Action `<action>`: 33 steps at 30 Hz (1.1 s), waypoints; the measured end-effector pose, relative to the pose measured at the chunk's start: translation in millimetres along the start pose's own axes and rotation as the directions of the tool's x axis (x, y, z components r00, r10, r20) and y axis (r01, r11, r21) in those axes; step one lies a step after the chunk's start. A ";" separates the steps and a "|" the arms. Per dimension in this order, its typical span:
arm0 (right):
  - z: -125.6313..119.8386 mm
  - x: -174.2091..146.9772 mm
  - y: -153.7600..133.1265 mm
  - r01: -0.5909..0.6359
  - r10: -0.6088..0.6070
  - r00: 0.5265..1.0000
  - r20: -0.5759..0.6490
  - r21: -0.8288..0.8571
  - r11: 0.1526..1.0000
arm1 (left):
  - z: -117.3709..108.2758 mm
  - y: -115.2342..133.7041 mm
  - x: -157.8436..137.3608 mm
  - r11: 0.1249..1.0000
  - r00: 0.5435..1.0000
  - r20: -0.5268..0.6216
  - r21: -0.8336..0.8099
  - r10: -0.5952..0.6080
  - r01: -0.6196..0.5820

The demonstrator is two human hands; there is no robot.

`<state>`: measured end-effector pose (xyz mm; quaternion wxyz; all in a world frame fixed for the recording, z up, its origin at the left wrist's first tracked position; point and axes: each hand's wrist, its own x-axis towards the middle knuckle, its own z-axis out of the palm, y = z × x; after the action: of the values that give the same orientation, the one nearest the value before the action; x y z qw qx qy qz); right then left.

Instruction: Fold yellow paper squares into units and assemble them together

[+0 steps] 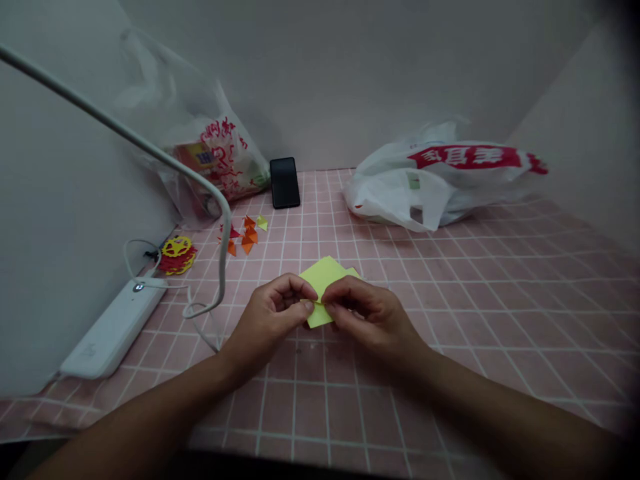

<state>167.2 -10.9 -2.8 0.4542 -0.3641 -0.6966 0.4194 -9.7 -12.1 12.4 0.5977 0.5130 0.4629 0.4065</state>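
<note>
Yellow-green paper (325,275) lies on the pink checked cloth in front of me, its squarish sheets turned cornerwise. My left hand (278,308) is closed at its left side, thumb and index finger pinching a paper edge. From the other side my right hand (367,310) pinches the same edge, its fingertips almost touching the left ones. A thin fold or strip shows between the fingertips; whether it is a separate piece, I cannot tell. Another yellow corner sticks out behind the right knuckles.
Small orange, red and yellow folded papers (249,235) lie beyond my left hand, near a black phone (285,183). Plastic bags stand back left (227,157) and lie back right (400,190). A white power bank (113,333), cut-outs (177,257) and a bent white cable (223,220) occupy the left.
</note>
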 end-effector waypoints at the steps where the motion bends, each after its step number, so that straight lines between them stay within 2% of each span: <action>1: 0.0 -0.2 -0.1 -0.016 0.017 1.000 -0.003 0.018 1.000 | -0.4 -1.0 0.1 1.000 1.000 0.003 -0.013 0.005 -0.005; 5: 0.4 -1.5 0.6 -0.071 0.071 0.997 -0.002 0.062 0.996 | -1.2 -3.8 0.1 0.999 1.000 -0.003 -0.035 0.016 -0.016; 8: -0.1 -2.1 1.3 -0.068 0.068 0.998 -0.002 0.072 0.995 | -2.0 -5.1 -0.2 0.999 1.000 -0.001 -0.049 0.010 -0.010; 15: -2.5 -1.8 0.8 0.061 -0.060 0.998 0.016 -0.073 0.995 | -2.5 -6.0 -0.3 0.994 1.000 0.003 -0.106 0.011 -0.011; 22: -2.6 -2.4 2.7 0.124 -0.124 0.992 0.010 -0.168 0.978 | -2.1 -6.9 0.5 0.989 0.999 0.029 -0.149 0.023 -0.019; 33: -1.4 -2.6 3.8 0.208 -0.206 0.978 0.031 -0.204 0.957 | -2.5 -5.5 3.4 0.994 1.000 -0.019 -0.108 0.019 -0.021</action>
<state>169.8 -11.4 -6.8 0.4521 -0.3321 -0.7728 0.2969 -11.2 -9.0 6.4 0.6163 0.4810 0.4404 0.4414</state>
